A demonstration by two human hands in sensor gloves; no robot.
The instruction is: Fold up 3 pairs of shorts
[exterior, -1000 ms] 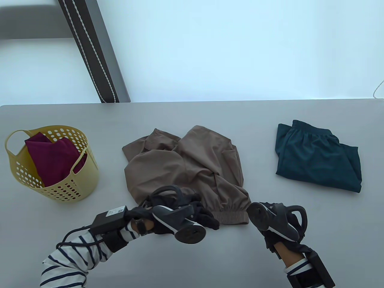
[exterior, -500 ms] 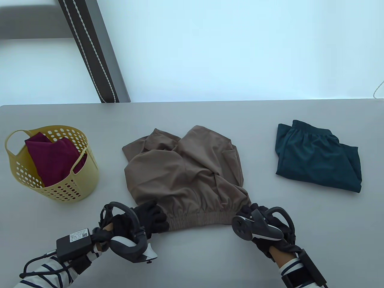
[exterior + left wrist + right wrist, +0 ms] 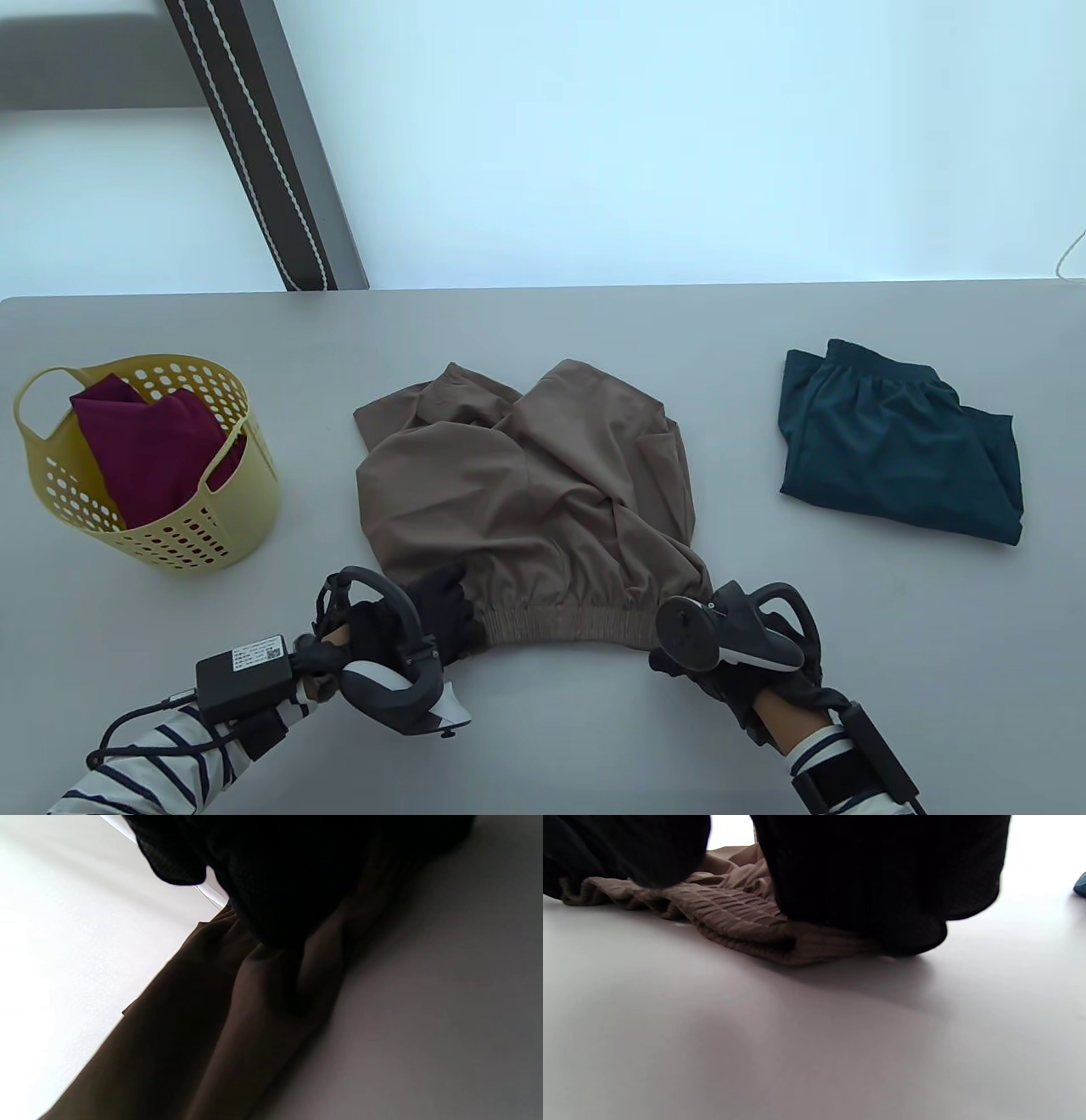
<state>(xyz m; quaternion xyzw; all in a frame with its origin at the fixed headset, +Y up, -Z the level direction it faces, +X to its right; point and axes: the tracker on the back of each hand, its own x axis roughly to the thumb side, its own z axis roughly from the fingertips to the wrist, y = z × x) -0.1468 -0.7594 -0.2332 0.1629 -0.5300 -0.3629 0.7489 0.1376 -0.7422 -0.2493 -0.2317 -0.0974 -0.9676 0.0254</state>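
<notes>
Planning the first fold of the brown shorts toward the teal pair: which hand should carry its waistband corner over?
Left. The left hand pinches the brown shorts' far waistband corner; the right hand anchors the corner nearest the teal shorts.

Table view looked steeply down from above the near edge; both wrist views sat low, close against the brown shorts' (image 3: pixel 526 484) waistband (image 3: pixel 742 925).

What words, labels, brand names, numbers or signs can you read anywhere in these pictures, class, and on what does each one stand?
White label on the black box strapped at the left wrist: it carries print and a small square code, too small to read.
Brown shorts, teal shorts, yellow basket, trackers: no readable text shows.
Both wrist views: no text at all.
</notes>
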